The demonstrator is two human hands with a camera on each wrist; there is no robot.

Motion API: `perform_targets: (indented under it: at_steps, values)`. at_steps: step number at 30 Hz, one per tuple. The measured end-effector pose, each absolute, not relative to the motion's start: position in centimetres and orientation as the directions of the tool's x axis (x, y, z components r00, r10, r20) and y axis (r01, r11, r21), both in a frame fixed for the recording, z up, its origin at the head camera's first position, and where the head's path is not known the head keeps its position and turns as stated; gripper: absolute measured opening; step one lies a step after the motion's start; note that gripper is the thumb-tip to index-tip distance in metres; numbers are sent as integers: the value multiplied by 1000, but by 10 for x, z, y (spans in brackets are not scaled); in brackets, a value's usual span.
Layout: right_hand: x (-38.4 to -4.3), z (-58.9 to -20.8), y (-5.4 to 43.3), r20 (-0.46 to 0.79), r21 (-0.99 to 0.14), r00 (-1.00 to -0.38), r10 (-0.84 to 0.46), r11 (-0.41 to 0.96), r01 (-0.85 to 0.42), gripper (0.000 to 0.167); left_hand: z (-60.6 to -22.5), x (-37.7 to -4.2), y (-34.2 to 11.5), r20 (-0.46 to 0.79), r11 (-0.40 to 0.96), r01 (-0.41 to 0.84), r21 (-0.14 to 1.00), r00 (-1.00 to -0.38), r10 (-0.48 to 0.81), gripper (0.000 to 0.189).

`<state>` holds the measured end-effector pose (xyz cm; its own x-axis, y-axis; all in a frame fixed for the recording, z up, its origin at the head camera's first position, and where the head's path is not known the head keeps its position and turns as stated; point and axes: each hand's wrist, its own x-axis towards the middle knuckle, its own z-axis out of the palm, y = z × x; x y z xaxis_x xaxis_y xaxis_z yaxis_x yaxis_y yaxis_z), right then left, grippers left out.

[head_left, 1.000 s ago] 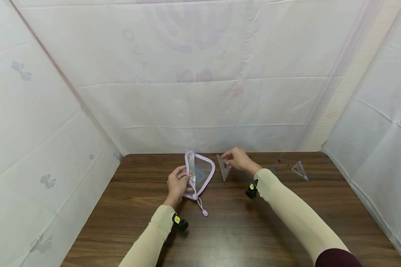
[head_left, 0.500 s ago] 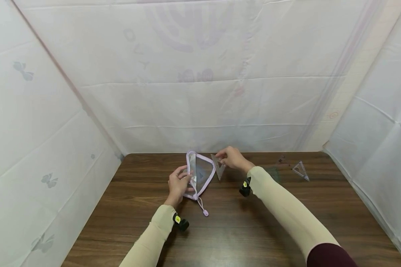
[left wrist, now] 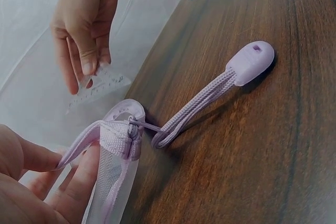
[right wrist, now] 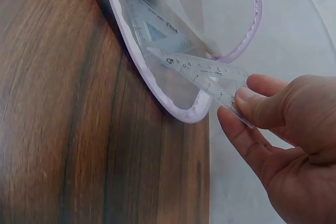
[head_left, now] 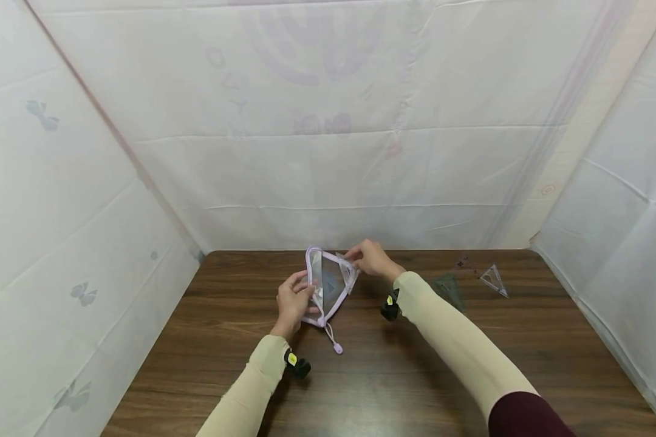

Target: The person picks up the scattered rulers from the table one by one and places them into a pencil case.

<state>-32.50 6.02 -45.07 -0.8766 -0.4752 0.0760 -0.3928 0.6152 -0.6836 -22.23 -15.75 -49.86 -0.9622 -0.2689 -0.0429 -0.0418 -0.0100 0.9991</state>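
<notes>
A clear pouch with lilac zip edging (head_left: pixel 338 303) stands propped open near the table's back edge. My left hand (head_left: pixel 292 303) grips its left side; in the left wrist view, the fingers and thumb are on the lilac edge (left wrist: pixel 79 142). My right hand (head_left: pixel 373 258) pinches a clear triangular set square (right wrist: pixel 194 68) by its broad end between thumb and fingers. The pointed end of that set square reaches over the pouch's opening, overlapping its right side. Another set square (right wrist: pixel 173 31) lies inside the pouch. A lilac cord pull (left wrist: pixel 253 62) trails onto the table.
Farther right on the brown wooden table (head_left: pixel 393 376) lie a clear set square (head_left: pixel 500 290) and a greenish see-through piece (head_left: pixel 451 291), partly behind the right forearm. A faint small-marked piece (head_left: pixel 463 263) lies near the back edge. White sheeting (head_left: pixel 284 170) hangs behind.
My right hand has moved left with the set square, from beside the pouch to over its right edge. The left hand still holds the pouch in about the same place.
</notes>
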Motion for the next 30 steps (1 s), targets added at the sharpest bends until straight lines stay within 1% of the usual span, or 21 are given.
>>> perform_targets:
  at_steps: [8, 15, 23, 30]
  values:
    - [-327, -456, 47, 115, -662, -864, -490, 611, -435, 20, -498, -222, -158, -47, -1, -49, 999, -964, -263, 38]
    - [-328, -462, 39, 50, -750, -886, -462, 569, -339, 21, -498, -222, -157, -58, 8, -62, 998, -963, -264, 37]
    - [-331, -470, 31, 20, -755, -903, -429, 586, -295, 22, -497, -222, -157, -55, 4, -58, 998, -962, -267, 37]
    - [-332, -473, 22, 21, -764, -915, -404, 583, -275, 20, -496, -220, -158, -53, 4, -56, 998, -961, -271, 37]
